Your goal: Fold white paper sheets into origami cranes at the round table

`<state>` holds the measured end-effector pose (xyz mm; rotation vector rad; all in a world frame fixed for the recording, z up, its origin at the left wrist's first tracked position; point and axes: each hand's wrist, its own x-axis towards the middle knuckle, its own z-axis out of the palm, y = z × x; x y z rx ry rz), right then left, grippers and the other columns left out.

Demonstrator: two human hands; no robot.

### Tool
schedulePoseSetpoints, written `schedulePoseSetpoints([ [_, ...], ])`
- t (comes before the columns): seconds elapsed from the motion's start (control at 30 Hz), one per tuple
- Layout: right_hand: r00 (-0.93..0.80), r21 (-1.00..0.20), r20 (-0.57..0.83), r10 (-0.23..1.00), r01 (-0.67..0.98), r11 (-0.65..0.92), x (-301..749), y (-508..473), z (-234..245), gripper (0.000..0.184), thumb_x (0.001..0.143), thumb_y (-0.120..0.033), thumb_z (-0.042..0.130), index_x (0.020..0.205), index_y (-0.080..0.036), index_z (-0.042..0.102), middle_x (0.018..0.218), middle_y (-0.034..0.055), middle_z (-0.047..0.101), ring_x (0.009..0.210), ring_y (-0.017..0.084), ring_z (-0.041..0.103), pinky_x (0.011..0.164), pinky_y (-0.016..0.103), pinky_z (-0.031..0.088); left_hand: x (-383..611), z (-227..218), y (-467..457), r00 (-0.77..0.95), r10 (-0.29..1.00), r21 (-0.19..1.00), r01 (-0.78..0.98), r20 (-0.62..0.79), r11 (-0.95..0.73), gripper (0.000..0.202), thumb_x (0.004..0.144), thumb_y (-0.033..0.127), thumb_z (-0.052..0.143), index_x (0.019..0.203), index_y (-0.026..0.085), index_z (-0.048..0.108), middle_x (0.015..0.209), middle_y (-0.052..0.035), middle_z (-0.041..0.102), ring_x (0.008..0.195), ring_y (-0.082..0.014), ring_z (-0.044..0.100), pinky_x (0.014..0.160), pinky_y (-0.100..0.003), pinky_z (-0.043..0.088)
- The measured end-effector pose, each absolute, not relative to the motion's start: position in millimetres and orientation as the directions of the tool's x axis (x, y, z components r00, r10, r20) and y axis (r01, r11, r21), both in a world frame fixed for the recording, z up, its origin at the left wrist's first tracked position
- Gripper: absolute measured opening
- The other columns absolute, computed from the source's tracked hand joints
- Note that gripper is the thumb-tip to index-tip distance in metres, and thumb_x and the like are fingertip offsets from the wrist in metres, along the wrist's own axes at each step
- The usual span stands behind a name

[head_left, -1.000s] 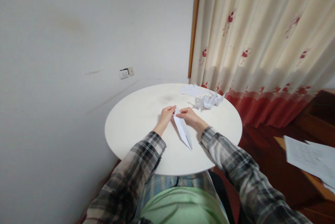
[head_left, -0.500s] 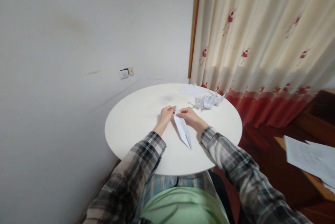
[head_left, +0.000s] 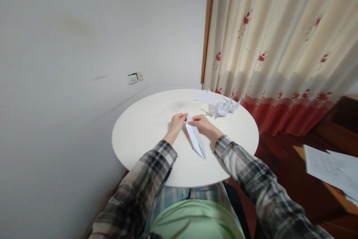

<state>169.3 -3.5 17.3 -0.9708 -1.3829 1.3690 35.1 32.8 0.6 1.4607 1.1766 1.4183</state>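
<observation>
A long, narrow piece of folded white paper (head_left: 195, 136) is held over the white round table (head_left: 140, 134), its pointed lower end toward me. My left hand (head_left: 178, 122) pinches it at the far tip, fingers closed. Just below that tip, my right hand (head_left: 203, 122) grips the paper's right edge between thumb and fingers. Part of the far end is hidden by my fingertips. Beyond my right hand lies a cluster of folded white paper pieces (head_left: 222, 108) on the tabletop.
Flat white paper sheets (head_left: 205, 96) lie at the table's far edge. A white wall with a socket (head_left: 132, 79) stands to the left, a flowered curtain (head_left: 268, 45) behind. On the right, written sheets (head_left: 327, 168) rest on a wooden surface.
Hardly anything differs. Both hands keep their hold at the far end, and the folded paper's near end has shifted very slightly to the right.
</observation>
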Motion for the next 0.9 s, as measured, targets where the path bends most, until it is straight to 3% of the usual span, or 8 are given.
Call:
schedulePoseSetpoints([
  [0.27,-0.235,-0.993,0.093,0.968,-0.086,0.075,168.4,-0.3,13.1,0.02,0.053,-0.027,0.069,0.053,-0.015,0.053,0.046,-0.0045,0.048,0.042,0.006,0.04,0.04,0.019,0.025,36.1,3.2,29.7,-0.04,0.96,0.959,0.076,0.276,-0.273,0.029,0.064,0.044,0.061,0.063,0.015,0.063,0.061,-0.0039,0.061,0.059,-0.0143,0.052,0.053,-0.024,0.037],
  [0.9,-0.264,-0.991,0.09,0.96,-0.124,0.059,169.2,1.7,10.3,0.017,0.052,-0.024,0.07,0.057,-0.013,0.058,0.048,-0.0035,0.053,0.044,0.007,0.043,0.043,0.019,0.029,35.4,4.2,28.6,-0.061,0.953,0.954,0.066,0.298,-0.294,0.02,0.064,0.036,0.061,0.058,0.017,0.06,0.06,-0.0015,0.059,0.061,-0.0144,0.053,0.058,-0.025,0.038],
])
